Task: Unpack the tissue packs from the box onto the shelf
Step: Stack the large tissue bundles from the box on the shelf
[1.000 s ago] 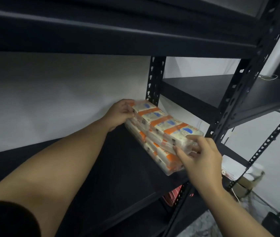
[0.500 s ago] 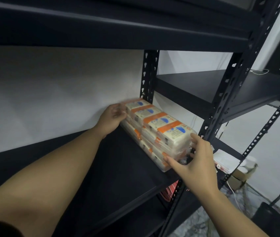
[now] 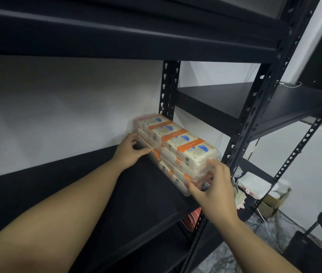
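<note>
A clear-wrapped bundle of tissue packs [image 3: 175, 142], white with orange bands and blue marks, lies stacked in layers on the black shelf [image 3: 116, 203] at its right end, close to the wall. My left hand [image 3: 128, 152] presses against the bundle's lower left side near the back. My right hand [image 3: 215, 186] grips the near end, thumb under the bottom layer and fingers over the top pack. The box is out of view.
A perforated black front post [image 3: 254, 115] stands just right of the bundle, and a rear post [image 3: 169, 89] behind it. Another shelf [image 3: 116, 36] hangs low overhead. A neighbouring rack shelf [image 3: 254, 99] lies to the right. Papers [image 3: 254, 184] and a cardboard box [image 3: 272, 203] sit lower right.
The bundle has been set further in along the shelf toward the wall. My left hand slid from its far top corner down to the lower side; my right hand stays on the near end.
</note>
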Motion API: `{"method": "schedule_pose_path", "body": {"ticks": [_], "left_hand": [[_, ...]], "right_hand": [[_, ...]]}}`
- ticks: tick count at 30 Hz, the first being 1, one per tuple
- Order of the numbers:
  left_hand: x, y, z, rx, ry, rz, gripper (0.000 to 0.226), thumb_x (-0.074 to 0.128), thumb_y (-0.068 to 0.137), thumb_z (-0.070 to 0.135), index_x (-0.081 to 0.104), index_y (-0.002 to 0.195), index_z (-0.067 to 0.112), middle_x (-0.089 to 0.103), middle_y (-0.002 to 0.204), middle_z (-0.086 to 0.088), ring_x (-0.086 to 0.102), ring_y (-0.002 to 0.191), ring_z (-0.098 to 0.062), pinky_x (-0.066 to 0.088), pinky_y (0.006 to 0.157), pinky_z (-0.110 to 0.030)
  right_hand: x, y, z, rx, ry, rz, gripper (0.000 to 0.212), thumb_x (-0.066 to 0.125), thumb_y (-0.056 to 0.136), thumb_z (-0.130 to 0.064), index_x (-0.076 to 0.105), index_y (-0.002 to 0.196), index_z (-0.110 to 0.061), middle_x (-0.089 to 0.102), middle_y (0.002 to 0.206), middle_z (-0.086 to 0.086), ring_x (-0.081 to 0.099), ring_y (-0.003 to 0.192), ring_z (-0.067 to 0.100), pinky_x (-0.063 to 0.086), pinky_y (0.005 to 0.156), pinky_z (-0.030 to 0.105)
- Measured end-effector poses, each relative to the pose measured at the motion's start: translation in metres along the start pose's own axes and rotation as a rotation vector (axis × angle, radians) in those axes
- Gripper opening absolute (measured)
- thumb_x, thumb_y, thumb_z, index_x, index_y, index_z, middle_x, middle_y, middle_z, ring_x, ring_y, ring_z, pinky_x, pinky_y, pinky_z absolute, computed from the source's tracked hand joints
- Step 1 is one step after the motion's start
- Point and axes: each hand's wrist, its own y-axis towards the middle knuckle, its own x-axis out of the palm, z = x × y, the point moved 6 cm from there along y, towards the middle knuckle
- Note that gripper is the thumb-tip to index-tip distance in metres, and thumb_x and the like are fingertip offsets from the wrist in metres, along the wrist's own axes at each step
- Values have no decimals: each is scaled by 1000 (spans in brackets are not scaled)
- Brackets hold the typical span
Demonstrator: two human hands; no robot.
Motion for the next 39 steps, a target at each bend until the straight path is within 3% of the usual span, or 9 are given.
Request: {"method": "schedule_pose_path", "body": {"ticks": [5, 13, 17, 21, 23, 26, 30, 35, 39], "left_hand": [[1, -2, 2, -6, 7, -13, 81, 88, 81, 27, 45, 150, 21, 51, 154, -1, 47, 143, -21, 41, 117, -43], [-9, -33, 8, -25, 156, -45, 75, 80, 89, 39, 45, 153, 21, 50, 156, -1, 48, 142, -19, 40, 112, -33], [-14, -86, 11, 10, 340, -82, 54, 72, 95, 42, 57, 143, 23, 56, 148, 1, 53, 136, -17, 39, 108, -27], [-22, -151, 14, 43, 449, -132, 52, 71, 94, 45, 59, 142, 27, 54, 147, 5, 52, 135, -15, 38, 108, -26], [-27, -182, 13, 54, 500, -160, 56, 70, 95, 48, 56, 145, 27, 52, 149, 5, 50, 136, -15, 38, 113, -30], [-41, -227, 6, 44, 561, -159, 60, 67, 95, 50, 52, 149, 28, 47, 155, 7, 46, 141, -15, 36, 119, -35], [-66, -289, -4, 5, 629, -127, 66, 63, 97, 53, 43, 155, 30, 38, 163, 7, 34, 151, -18, 23, 128, -46], [-74, -380, -9, 78, 744, 17, 66, 62, 100, 46, 39, 158, 24, 31, 167, 5, 18, 157, -12, -3, 127, -34], [-55, -460, -35, 44, 738, 74, 62, 64, 100, 38, 43, 157, 22, 32, 167, 5, 18, 157, -12, 1, 128, -32]], "right_hand": [[1, 0, -1, 18, -8, -16, 82, 88, 76, -43, 45, 143, -23, 42, 143, -7, 52, 122, 6, 34, 85, 2], [-12, -12, -5, 7, -85, 12, 80, 87, 72, -50, 48, 137, -25, 43, 141, -8, 46, 130, 13, 46, 95, 31], [-20, -41, -7, 1, -163, 20, 72, 84, 76, -50, 53, 133, -20, 48, 131, -5, 44, 125, 16, 38, 92, 26], [-12, -78, -11, -73, -177, -126, 57, 76, 83, -52, 57, 129, -24, 55, 122, -8, 50, 117, 19, 43, 98, 31], [-3, -97, -20, -132, -177, -234, 59, 71, 87, -54, 58, 136, -24, 58, 131, -10, 49, 125, 16, 45, 106, 34], [9, -120, -40, -200, -168, -364, 66, 66, 91, -57, 53, 148, -24, 51, 151, -8, 37, 143, 11, 33, 119, 30], [22, -142, -67, -267, -142, -477, 70, 62, 95, -58, 46, 154, -25, 42, 160, -6, 29, 151, 13, 24, 123, 31], [36, -176, -85, -378, -108, -502, 61, 63, 96, -52, 55, 148, -23, 50, 156, -2, 38, 148, 19, 31, 122, 44], [48, -224, -73, -418, -24, -557, 55, 65, 95, -47, 61, 143, -19, 58, 149, -1, 45, 144, 19, 34, 120, 47]]}}
